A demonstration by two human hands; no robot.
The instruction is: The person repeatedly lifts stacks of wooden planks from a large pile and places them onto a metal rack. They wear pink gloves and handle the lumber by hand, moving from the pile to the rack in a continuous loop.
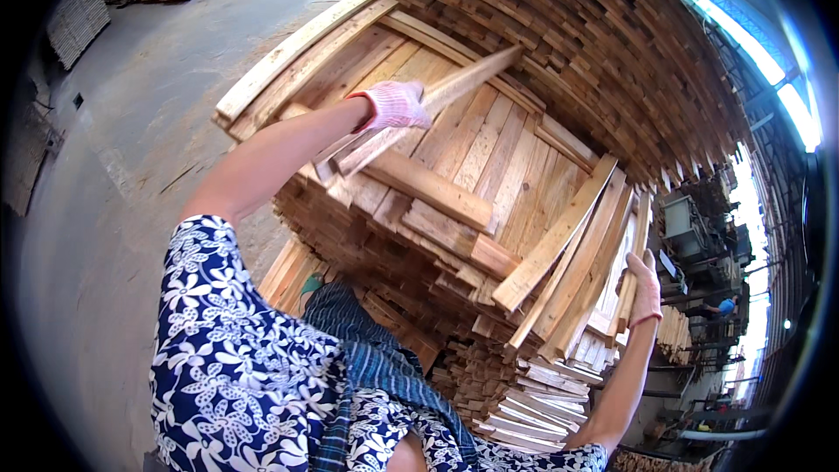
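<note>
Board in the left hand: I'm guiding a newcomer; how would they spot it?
Find the central wood stack, then the gloved left hand over its top. The board runs through that grip. The boards below lie flat; this one is gripped, its far end toward the taller stack.

The landmark is a broad stack of pale brown wooden boards [505, 153], topped with loose pieces. Above its left part, the left hand [398, 107], in a pink-and-white knitted glove, grips a long, narrow, light wooden strip [476, 74]. At the stack's right end, the similarly gloved right hand [645, 284] touches a narrow upright-looking wooden board [626, 297]; its grip is unclear. Behind the stack rises a taller wall of brown layered boards [568, 35]; left of it lies a grey concrete floor [175, 105].
</note>
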